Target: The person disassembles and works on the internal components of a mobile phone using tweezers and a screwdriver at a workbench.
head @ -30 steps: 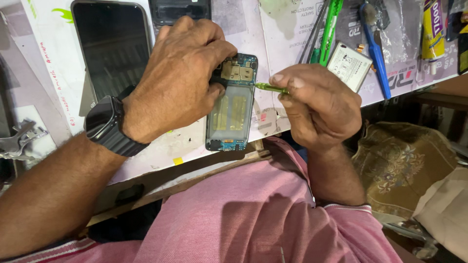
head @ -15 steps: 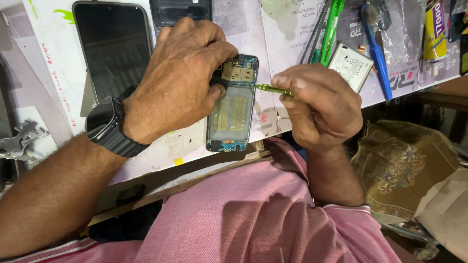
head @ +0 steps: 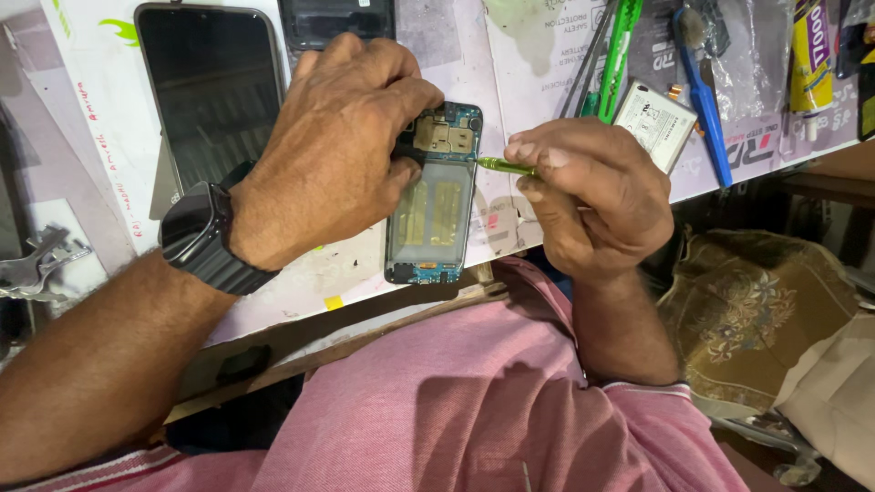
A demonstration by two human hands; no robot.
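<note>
Nearest, the right hand [head: 592,196] pinches a green screwdriver [head: 506,166], tip at the edge of an opened phone [head: 433,196]. The left hand [head: 337,146], smartwatch [head: 196,232] on its wrist, grips that phone's left side against the desk [head: 301,282]. Beyond lie a dark screen panel [head: 214,87], a battery [head: 654,123] and a blue brush [head: 702,91].

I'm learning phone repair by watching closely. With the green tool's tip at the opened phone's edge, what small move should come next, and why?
Probably ease the green tool slightly inward at the opened phone. The right hand holds its tip at the frame's right edge near the top, while the left hand grips the phone steady.
</note>
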